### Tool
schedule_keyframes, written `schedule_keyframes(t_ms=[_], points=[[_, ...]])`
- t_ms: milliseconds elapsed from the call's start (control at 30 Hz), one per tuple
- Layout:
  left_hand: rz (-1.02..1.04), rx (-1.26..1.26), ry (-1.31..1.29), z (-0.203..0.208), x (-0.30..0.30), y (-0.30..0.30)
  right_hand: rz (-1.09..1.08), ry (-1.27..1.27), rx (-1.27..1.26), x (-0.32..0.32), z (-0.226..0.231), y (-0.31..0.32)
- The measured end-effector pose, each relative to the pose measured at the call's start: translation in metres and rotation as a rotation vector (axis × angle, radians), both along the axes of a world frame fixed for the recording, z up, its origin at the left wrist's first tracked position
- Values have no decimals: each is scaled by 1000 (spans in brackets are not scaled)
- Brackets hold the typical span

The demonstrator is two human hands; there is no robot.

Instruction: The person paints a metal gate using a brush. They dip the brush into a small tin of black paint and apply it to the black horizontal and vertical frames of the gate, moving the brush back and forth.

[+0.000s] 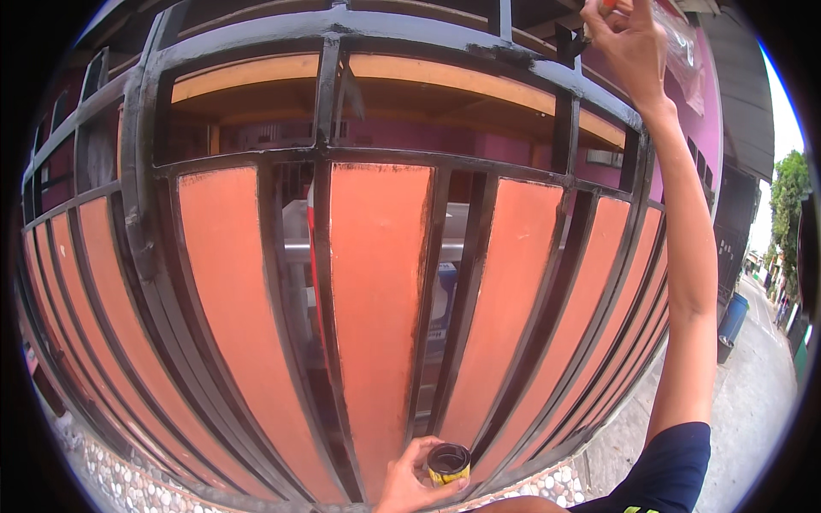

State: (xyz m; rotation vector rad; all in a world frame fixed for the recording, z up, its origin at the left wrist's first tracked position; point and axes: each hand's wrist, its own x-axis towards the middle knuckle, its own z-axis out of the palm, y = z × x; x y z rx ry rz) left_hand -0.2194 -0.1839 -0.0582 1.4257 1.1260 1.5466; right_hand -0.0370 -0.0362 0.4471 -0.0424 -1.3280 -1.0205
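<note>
My left hand [410,480], low in front of me, is wrapped round a small open paint can [450,462]. The can is yellow, with black paint on its rim and inside. High at the upper right, my right hand [631,47] grips a paintbrush [568,44] with an orange handle, partly cut off by the picture's edge. Its dark bristles are at the gate's upper rail [410,24]. That rail is greyish, with patches of black paint near the brush. Below it, the gate has black bars and orange panels [380,282].
Pebbled ground [128,483] runs along the gate's foot. To the right lies a concrete pavement [744,410] with a blue barrel [734,316] beside a wall. A clear plastic sheet [684,51] hangs behind my right hand. Behind the bars is a wooden beam [428,72].
</note>
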Motion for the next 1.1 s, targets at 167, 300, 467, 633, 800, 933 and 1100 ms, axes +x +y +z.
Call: schedule_keyframes(t_ms=[167, 300, 467, 633, 800, 933, 1100], points=[[2, -6, -22, 0, 3, 0, 179, -145, -108, -15, -9, 6], [-39, 14, -74, 1, 5, -2, 63, -190, 2, -1, -8, 5], [-34, 14, -29, 11, 7, -7, 209, -73, -59, 1, -13, -2], [-10, 68, -59, 5, 15, -8, 159, -238, -118, -2, -5, 11], [73, 71, -38, 2, 30, -9, 469, -80, -37, 32, -4, -21], [110, 136, -90, 4, 43, -12, 764, -210, 227, 61, 15, -35], [321, 52, 116, 7, 49, -30, 704, -25, 494, 78, 30, -17]])
